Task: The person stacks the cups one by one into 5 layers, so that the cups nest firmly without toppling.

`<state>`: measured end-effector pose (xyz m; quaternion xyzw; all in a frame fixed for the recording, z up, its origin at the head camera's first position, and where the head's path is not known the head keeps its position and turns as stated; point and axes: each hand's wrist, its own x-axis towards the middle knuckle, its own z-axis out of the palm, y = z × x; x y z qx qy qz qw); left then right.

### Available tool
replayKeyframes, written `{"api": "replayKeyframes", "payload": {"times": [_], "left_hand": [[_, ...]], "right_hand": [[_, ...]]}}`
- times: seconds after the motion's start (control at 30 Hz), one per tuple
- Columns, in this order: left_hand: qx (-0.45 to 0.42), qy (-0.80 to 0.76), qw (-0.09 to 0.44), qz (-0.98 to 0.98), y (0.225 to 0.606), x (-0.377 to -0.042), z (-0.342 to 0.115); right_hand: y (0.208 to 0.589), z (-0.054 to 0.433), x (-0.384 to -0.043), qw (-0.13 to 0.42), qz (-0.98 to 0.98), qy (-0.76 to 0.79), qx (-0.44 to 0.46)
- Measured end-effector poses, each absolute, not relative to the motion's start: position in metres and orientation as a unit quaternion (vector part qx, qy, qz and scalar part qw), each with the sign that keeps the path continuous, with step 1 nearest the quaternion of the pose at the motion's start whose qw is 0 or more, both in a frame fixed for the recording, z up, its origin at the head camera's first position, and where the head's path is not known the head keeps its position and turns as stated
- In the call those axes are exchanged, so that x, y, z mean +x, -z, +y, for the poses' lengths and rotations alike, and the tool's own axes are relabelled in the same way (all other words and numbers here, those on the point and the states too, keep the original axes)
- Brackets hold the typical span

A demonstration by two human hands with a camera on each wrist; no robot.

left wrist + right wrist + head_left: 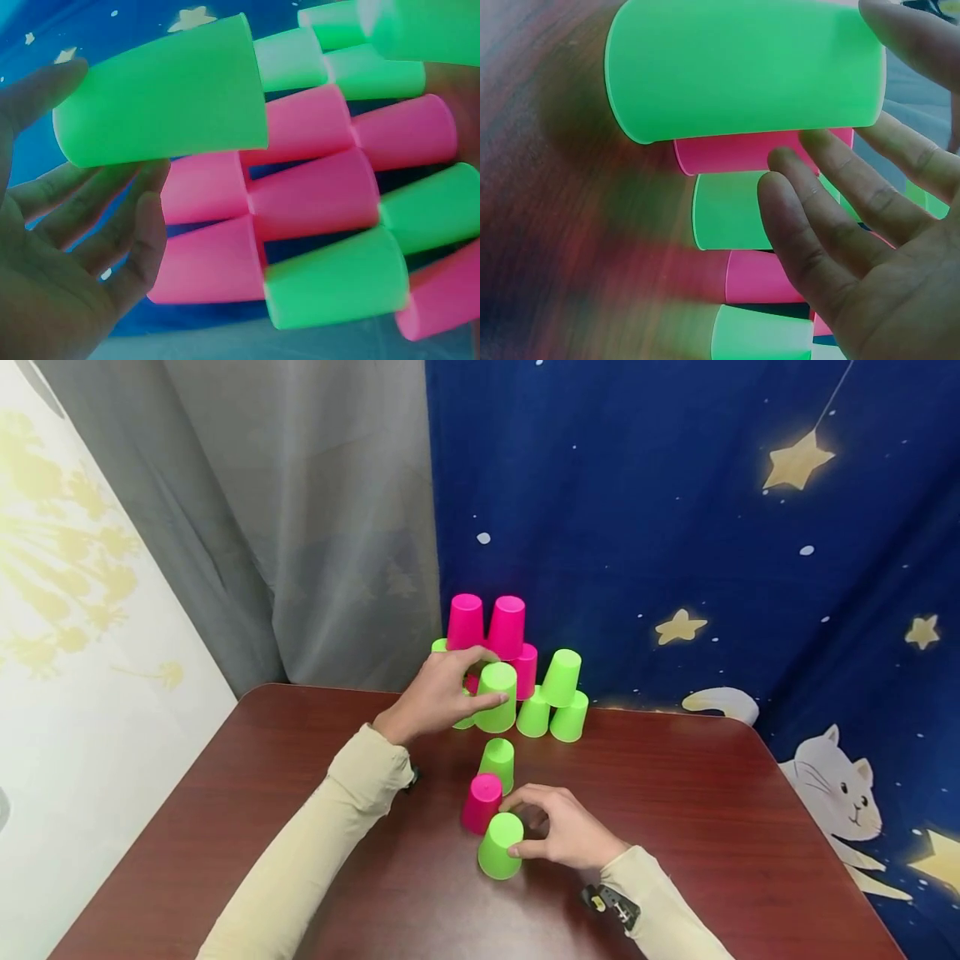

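My left hand [442, 693] holds an upside-down green cup [497, 697] between thumb and fingers, raised in front of a stack of cups. In the left wrist view this green cup [165, 97] overlaps the pink and green stack behind it. Lower and nearer, my right hand [573, 831] pinches another upside-down green cup [500, 847] by its sides, close over the tabletop. Just behind that one stand a pink cup [482, 803] and a green cup [498, 762] in a line, both mouth down. The held cup [742, 67] partly hides the pink one in the right wrist view.
Two pink cups [507, 628] top the back stack, with pink and green cups below, partly hidden by my left hand. On its right, one green cup [562, 677] sits across two others. The brown table [675, 793] ends at grey and blue curtains [637, 527].
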<state>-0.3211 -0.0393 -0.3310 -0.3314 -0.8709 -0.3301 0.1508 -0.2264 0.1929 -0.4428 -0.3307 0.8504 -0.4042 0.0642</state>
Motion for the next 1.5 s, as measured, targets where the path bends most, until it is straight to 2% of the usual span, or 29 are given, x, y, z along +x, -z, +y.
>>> {"api": "replayKeyframes", "payload": {"times": [0.43, 0.73, 1.23, 1.5], "left_hand": [[-0.354, 0.279, 0.158, -0.879, 0.294, -0.349, -0.002], [-0.359, 0.286, 0.126, -0.879, 0.274, -0.371, 0.022], [-0.29, 0.21, 0.147, -0.922, 0.274, -0.397, 0.043], [-0.284, 0.189, 0.137, -0.93, 0.277, -0.406, 0.049]], "right_hand": [[0.442, 0.192, -0.224, 0.081, 0.841, 0.42, -0.33], [0.443, 0.193, -0.223, 0.079, 0.845, 0.414, -0.328], [0.444, 0.191, -0.225, 0.08, 0.849, 0.407, -0.328], [0.445, 0.192, -0.224, 0.074, 0.848, 0.41, -0.327]]}}
